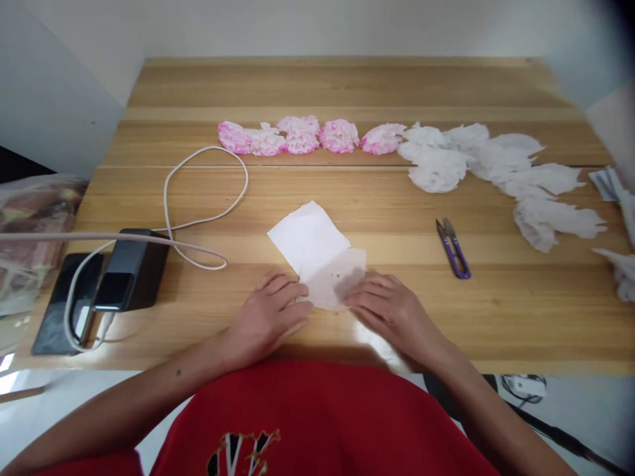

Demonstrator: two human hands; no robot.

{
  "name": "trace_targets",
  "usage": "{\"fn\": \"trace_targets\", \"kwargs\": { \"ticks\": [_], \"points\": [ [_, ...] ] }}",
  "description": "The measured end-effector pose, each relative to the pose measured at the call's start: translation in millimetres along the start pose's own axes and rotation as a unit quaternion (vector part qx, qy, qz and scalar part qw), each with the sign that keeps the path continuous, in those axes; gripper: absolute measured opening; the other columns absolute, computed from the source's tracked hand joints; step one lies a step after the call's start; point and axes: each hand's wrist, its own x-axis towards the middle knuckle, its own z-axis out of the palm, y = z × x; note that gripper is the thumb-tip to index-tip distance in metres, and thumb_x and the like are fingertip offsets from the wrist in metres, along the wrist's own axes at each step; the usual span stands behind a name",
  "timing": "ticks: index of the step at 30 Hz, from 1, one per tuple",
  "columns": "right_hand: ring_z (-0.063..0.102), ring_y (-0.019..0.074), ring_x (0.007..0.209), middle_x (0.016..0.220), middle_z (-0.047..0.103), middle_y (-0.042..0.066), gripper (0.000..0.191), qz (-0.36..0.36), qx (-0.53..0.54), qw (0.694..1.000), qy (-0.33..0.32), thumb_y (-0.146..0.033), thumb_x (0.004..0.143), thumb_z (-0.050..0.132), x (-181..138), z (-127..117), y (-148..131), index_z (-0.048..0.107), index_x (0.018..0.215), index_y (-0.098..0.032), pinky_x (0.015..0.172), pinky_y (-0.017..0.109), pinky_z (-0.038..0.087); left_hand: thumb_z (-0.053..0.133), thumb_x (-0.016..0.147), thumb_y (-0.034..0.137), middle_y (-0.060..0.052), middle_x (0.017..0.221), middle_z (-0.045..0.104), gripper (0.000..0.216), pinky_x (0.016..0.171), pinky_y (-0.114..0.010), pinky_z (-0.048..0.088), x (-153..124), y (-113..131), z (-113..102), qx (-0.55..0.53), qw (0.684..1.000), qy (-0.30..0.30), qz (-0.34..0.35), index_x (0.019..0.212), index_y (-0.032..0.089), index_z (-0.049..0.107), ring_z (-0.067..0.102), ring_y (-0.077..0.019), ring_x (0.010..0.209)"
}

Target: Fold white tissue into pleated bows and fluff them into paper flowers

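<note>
A thin, translucent white paper sheet [325, 287] lies close to the table's front edge, overlapping the lower corner of a more opaque white paper square [307, 235]. My left hand [272, 314] has its fingers at the thin sheet's left edge, the fingertips closed against it. At the opposite edge, my right hand [389, 307] grips the same sheet between closed fingers, with the thumb partly hidden. Small dark marks or holes show near the sheet's middle. Purple-handled thread snips [455, 251] rest to the right of my right hand, blades pointing away.
Along the back runs a row of pink-edged paper flowers [338, 135], continuing right into white crumpled tissue pieces [439, 168]. At left are a black box-shaped device [133, 268], a phone [62, 297] and a looped white cable [243, 192]. A plastic bag [34, 231] sits beyond the left edge.
</note>
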Motion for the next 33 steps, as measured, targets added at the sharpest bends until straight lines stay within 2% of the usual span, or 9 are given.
{"fn": "trace_targets", "kwargs": {
  "ticks": [3, 6, 10, 18, 24, 28, 30, 33],
  "points": [
    [0.062, 0.0191, 0.091, 0.094, 0.073, 0.003, 0.014, 0.007, 0.024, 1.0, 0.017, -0.019, 0.092, 0.054, -6.2, 0.4, -1.6, 0.067, 0.093, -0.023, 0.083, 0.036, 0.043, 0.058, 0.088, 0.028, -0.009, 0.112, 0.063, 0.022, 0.096, -0.042, 0.04, 7.4, 4.3, 3.0, 0.007, 1.0, -0.026, 0.008, 0.108, 0.017, 0.06, 0.05, -0.0244, 0.108],
    [0.062, 0.0198, 0.095, 0.095, 0.074, 0.003, 0.013, 0.017, 0.033, 0.999, 0.029, -0.02, 0.091, 0.056, -12.7, 0.7, -2.7, 0.067, 0.094, -0.024, 0.083, 0.036, 0.043, 0.055, 0.09, 0.022, -0.008, 0.104, 0.065, 0.015, 0.089, -0.039, 0.041, 13.1, 4.1, 7.7, 0.027, 0.998, -0.057, -0.014, 0.102, 0.016, 0.062, 0.053, -0.0232, 0.101],
    [0.062, 0.0203, 0.096, 0.098, 0.074, 0.003, 0.011, 0.034, 0.034, 0.998, 0.038, -0.021, 0.09, 0.058, -22.1, 2.5, -4.6, 0.068, 0.093, -0.024, 0.08, 0.036, 0.044, 0.05, 0.093, 0.019, -0.005, 0.091, 0.067, 0.016, 0.08, -0.035, 0.039, 12.0, 1.4, 10.7, 0.016, 0.999, -0.049, -0.017, 0.088, 0.018, 0.065, 0.055, -0.0194, 0.087],
    [0.061, 0.019, 0.085, 0.092, 0.071, 0.005, 0.013, 0.079, 0.046, 0.993, 0.076, -0.02, 0.09, 0.056, -26.0, 11.9, -5.4, 0.067, 0.096, -0.022, 0.076, 0.035, 0.045, 0.051, 0.093, 0.026, -0.005, 0.083, 0.066, 0.022, 0.076, -0.034, 0.038, 16.8, 0.5, 7.4, -0.028, 0.997, -0.041, -0.059, 0.08, 0.017, 0.066, 0.054, -0.0183, 0.082],
    [0.057, 0.0182, 0.076, 0.081, 0.066, 0.003, 0.014, 0.12, -0.022, 0.988, 0.095, -0.021, 0.091, 0.053, -24.0, 19.2, -0.3, 0.065, 0.098, -0.021, 0.07, 0.033, 0.041, 0.052, 0.093, 0.031, -0.003, 0.074, 0.064, 0.026, 0.072, -0.034, 0.036, 26.2, -5.7, 7.3, 0.018, 0.996, -0.05, -0.069, 0.073, 0.017, 0.062, 0.053, -0.0184, 0.075],
    [0.058, 0.0189, 0.076, 0.084, 0.066, 0.004, 0.019, 0.131, -0.056, 0.985, 0.097, -0.022, 0.09, 0.055, -22.8, 24.6, 0.8, 0.063, 0.107, -0.021, 0.07, 0.033, 0.041, 0.054, 0.092, 0.034, -0.002, 0.069, 0.062, 0.028, 0.071, -0.034, 0.034, 29.0, -9.0, 13.0, 0.074, 0.994, -0.04, -0.064, 0.069, 0.018, 0.059, 0.053, -0.0184, 0.071],
    [0.058, 0.0198, 0.077, 0.084, 0.065, 0.004, 0.025, 0.143, -0.076, 0.982, 0.1, -0.024, 0.09, 0.055, -23.4, 25.6, 0.4, 0.06, 0.115, -0.021, 0.07, 0.033, 0.043, 0.056, 0.091, 0.033, -0.002, 0.071, 0.064, 0.022, 0.071, -0.034, 0.035, 28.3, -9.3, 14.2, 0.085, 0.994, -0.024, -0.066, 0.076, 0.017, 0.06, 0.054, -0.0183, 0.071],
    [0.058, 0.021, 0.08, 0.088, 0.063, 0.006, 0.036, 0.175, -0.072, 0.973, 0.132, -0.027, 0.088, 0.059, -27.1, 20.9, -1.9, 0.055, 0.123, -0.019, 0.07, 0.033, 0.046, 0.06, 0.088, 0.029, -0.002, 0.075, 0.066, 0.013, 0.07, -0.033, 0.036, 24.0, -6.8, 8.9, 0.07, 0.995, 0.034, -0.068, 0.091, 0.016, 0.059, 0.056, -0.0173, 0.071]
  ]
}}
